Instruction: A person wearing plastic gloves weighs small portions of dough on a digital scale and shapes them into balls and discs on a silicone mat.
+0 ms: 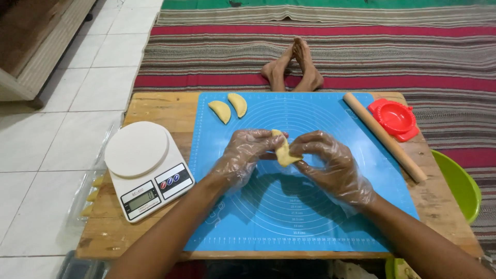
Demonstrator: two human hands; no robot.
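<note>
- A piece of yellow dough is held up over the blue baking mat, above its middle, and appears folded or partly folded on itself.
- The left hand is closed on the dough's left edge, its fingers pinched against it; a thin clear plastic glove is worn.
- The right hand, gloved the same way, is clamped on the dough's right and lower edge, its fingers curled round the piece.
- The step in hand is judged to be the shaping or sealing of a small pastry between both hands; whether a filling is enclosed cannot be told.
- The next move is judged to call for an even pinch along the open edge, with light pressure so that the soft dough is not torn or stretched thin.
- Two finished half-moon pastries are laid side by side at the mat's far left corner, well apart from the hands.
- A wooden rolling pin is laid slantwise on the mat's right edge, and a red pastry press is set just right of the pin's far end.
- A white kitchen scale is stood on the wooden counter just left of the mat.
- A green bowl is seen past the counter's right edge, right of the mat.
- Bare feet are rested on a striped rug beyond the mat's far edge.
</note>
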